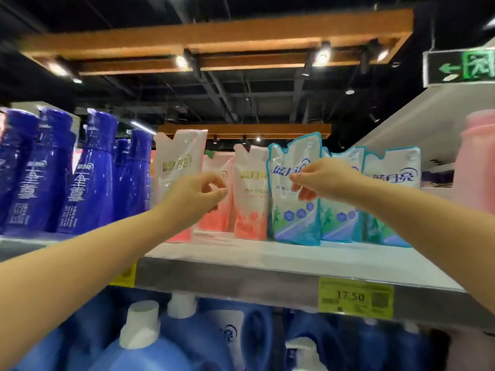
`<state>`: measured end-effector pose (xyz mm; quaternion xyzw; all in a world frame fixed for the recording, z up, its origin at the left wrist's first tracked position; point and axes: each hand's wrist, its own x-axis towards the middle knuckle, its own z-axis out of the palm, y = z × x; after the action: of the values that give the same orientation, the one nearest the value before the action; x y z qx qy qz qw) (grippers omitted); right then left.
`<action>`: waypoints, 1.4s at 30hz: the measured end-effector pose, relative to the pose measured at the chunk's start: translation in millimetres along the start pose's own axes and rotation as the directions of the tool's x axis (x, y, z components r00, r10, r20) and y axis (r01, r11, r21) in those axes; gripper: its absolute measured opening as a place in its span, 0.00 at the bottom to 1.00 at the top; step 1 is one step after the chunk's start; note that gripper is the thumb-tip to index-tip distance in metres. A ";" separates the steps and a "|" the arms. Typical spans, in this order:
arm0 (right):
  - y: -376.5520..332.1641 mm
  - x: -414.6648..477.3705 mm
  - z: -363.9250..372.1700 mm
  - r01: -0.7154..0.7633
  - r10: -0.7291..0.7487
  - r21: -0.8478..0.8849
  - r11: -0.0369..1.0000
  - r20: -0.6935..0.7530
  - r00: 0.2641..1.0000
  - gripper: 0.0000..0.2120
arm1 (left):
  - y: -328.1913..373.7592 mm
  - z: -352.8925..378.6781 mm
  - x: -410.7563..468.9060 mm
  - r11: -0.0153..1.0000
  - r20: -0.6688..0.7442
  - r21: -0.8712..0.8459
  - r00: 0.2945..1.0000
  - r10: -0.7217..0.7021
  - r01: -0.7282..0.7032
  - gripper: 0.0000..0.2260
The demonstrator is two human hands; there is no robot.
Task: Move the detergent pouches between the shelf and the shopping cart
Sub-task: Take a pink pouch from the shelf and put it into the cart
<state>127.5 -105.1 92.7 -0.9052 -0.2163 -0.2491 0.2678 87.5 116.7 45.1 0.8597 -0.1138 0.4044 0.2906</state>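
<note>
Detergent pouches [294, 223] line shelf [267, 254] (blue bottles [88, 172] leftward).

**Bright shelf under a dark ceiling, soft all over**

Small spotlights [321, 58] on a wooden frame [214, 36] flare white against a black ceiling [107, 12]. The pouches [294, 188] and the shelf [241, 266] edge are evenly lit, with sheen on the blue bottles [88, 178]. The whole view is smeared, perhaps by head motion; small print on the price tag [355, 298] cannot be read. Straight lines bow toward the corners.
</note>
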 end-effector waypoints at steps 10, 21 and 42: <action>-38.9 71.8 61.3 0.083 -0.070 -0.040 0.996 0.245 0.967 0.19 | -70.7 -19.6 39.9 0.976 -0.293 0.121 0.946 -0.137 0.179 0.27; -120.0 115.1 144.8 -0.208 -0.025 0.577 0.790 0.369 0.929 0.32 | -118.3 -26.9 62.3 0.877 0.001 0.004 0.877 -0.481 0.481 0.47; -88.9 39.2 56.4 0.075 0.164 0.644 0.761 -0.303 0.939 0.10 | -22.7 9.2 47.9 0.790 -0.011 -0.613 1.000 -0.009 0.001 0.40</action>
<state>130.4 6.3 107.1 -0.7046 -0.2170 -0.3056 0.6025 134.0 131.4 67.7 0.7168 -0.2346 0.3505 0.5552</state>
